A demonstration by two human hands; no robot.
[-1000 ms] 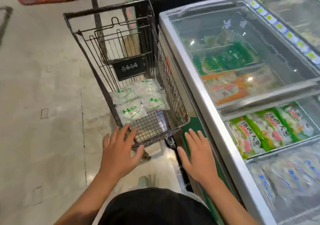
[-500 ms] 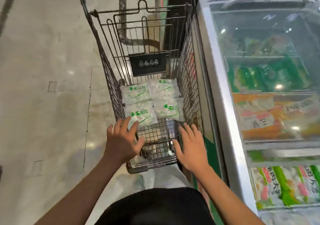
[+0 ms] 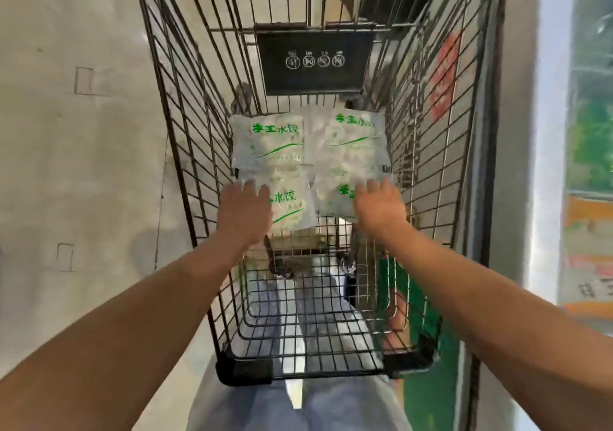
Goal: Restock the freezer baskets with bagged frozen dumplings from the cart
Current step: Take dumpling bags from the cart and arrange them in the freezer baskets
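Observation:
Several clear dumpling bags with green lettering lie on the floor of a wire cart (image 3: 185, 138). Both arms reach down into the cart. My left hand (image 3: 243, 213) lies with straight fingers on the near left bag (image 3: 292, 206). My right hand (image 3: 379, 206) lies the same way on the near right bag (image 3: 335, 198). Behind them sit the far left bag (image 3: 268, 141) and the far right bag (image 3: 348, 141). The fingertips are blurred, so no grip shows. The freezer (image 3: 544, 165) runs along the right edge.
A black sign plate (image 3: 313, 62) hangs on the cart's far wall. The cart's high wire sides close in both arms. Pale tiled floor (image 3: 76, 165) lies to the left. Coloured packs show blurred through the freezer's glass (image 3: 590, 131).
The view has dropped down over the cart. Both hands went from the cart's near rim down inside onto the two near bags.

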